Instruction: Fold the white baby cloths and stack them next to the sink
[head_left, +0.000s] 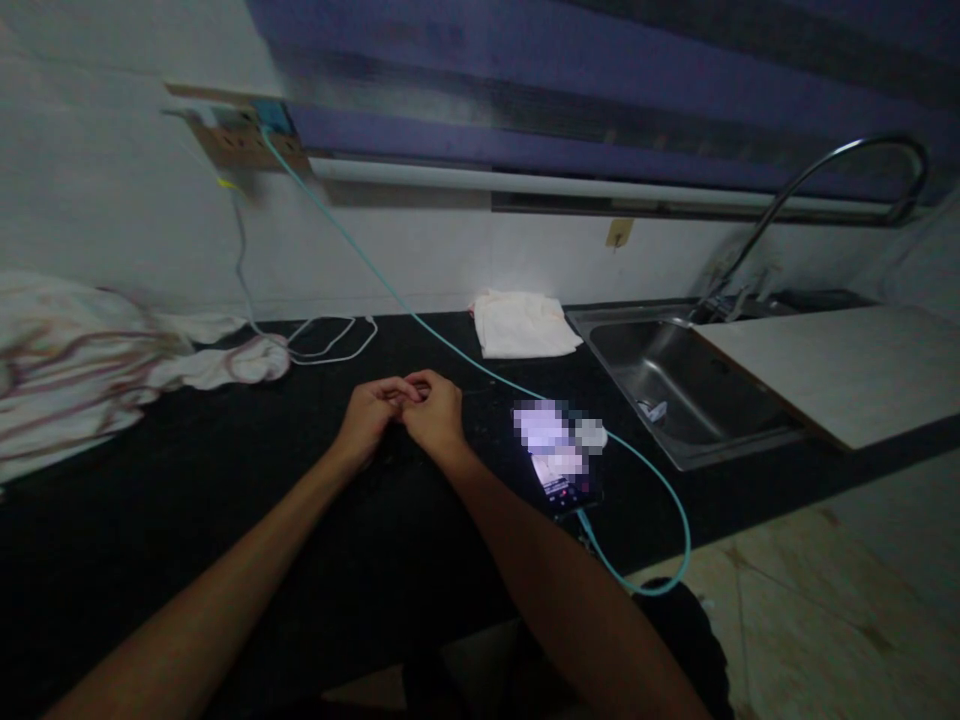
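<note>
Above the black countertop (247, 520), my left hand (373, 408) and my right hand (436, 412) meet, with their fingers curled and touching each other. Both hands are closed. Whatever lies between the fingers, if anything, is hidden by them. To the right of my right hand, a phone (564, 492) with a lit, partly blurred screen lies on the counter. A teal charging cable (688, 530) is plugged into the phone's near end, loops to the right and runs back to the wall socket. Behind the phone sits a folded white cloth (525, 325).
A striped cloth (82, 365) lies bunched at the left, near a loose white cable (334, 358). Socket strip (240, 140) on the wall. At the right is a steel sink (652, 350) with a curved faucet (780, 200), partly covered by a pale board (847, 370).
</note>
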